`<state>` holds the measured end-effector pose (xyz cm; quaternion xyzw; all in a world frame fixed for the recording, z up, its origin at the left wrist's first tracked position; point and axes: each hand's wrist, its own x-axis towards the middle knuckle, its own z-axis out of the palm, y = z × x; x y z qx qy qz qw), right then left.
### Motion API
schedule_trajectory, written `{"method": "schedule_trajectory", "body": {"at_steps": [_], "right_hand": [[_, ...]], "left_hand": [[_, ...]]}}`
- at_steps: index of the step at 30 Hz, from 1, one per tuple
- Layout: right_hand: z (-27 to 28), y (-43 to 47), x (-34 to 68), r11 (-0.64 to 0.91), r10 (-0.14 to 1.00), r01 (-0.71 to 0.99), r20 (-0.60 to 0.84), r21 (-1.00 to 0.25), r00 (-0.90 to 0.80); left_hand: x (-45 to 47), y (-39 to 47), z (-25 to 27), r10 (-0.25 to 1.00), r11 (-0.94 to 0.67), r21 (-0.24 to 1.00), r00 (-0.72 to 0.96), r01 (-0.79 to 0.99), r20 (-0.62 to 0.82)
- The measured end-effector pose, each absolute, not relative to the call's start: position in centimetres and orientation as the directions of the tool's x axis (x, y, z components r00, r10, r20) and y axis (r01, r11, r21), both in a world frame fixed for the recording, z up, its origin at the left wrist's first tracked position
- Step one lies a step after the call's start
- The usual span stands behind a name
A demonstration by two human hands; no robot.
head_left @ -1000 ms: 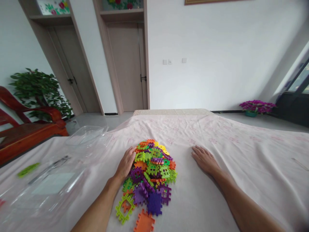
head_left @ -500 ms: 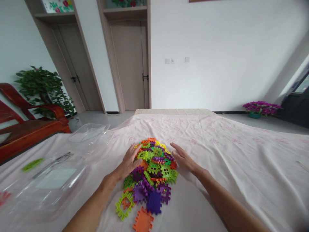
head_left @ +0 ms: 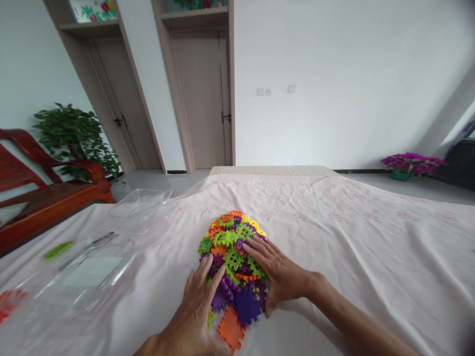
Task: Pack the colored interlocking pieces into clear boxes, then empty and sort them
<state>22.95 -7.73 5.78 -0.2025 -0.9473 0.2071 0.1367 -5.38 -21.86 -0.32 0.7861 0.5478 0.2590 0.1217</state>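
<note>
A heap of plastic interlocking building tiles point(head_left: 234, 238) in green, purple, orange and yellow lies on the pink-patterned cloth. My left hand point(head_left: 198, 301) is at the near left side of the heap, fingers apart, its fingertips against the tiles. Across from it, my right hand point(head_left: 276, 269) rests with spread fingers on the heap's right side, thumb down by the cloth. A dark purple tile point(head_left: 247, 306) and an orange tile point(head_left: 230, 328) lie at the near end, between the hands. My left hand covers part of the near left tiles.
Left of the heap lies a clear plastic container point(head_left: 89, 274), with a clear tray point(head_left: 143, 203) behind it. A green piece point(head_left: 59, 250) and a red piece point(head_left: 10, 302) are near them. A wooden chair point(head_left: 55, 173) stands beyond the left edge of the cloth point(head_left: 356, 257).
My left hand has drawn back toward me to the heap's near left. My right hand has come in from the right onto the tiles. Some near tiles have shifted.
</note>
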Motion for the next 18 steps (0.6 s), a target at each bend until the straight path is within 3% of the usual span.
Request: {"method": "schedule_trajectory", "body": {"at_steps": [7, 12, 18], "right_hand": [[4.1, -7.5, 21.5, 0.81, 0.562, 0.41, 0.354, -0.42, -0.748], [4.5, -6.6, 19.5, 0.728, 0.668, 0.427, 0.413, -0.537, -0.619], [5.4, -4.0, 17.0, 0.592, 0.803, 0.447, 0.445, -0.671, -0.396]], "left_hand": [[-3.4, -19.0, 0.7, 0.879, -0.403, 0.432, 0.21, 0.807, 0.428], [-2.2, -16.3, 1.3, 0.84, -0.405, 0.412, 0.154, 0.816, 0.521], [-0.8, -11.6, 4.6, 0.77, -0.404, 0.297, 0.146, 0.865, 0.622]]}}
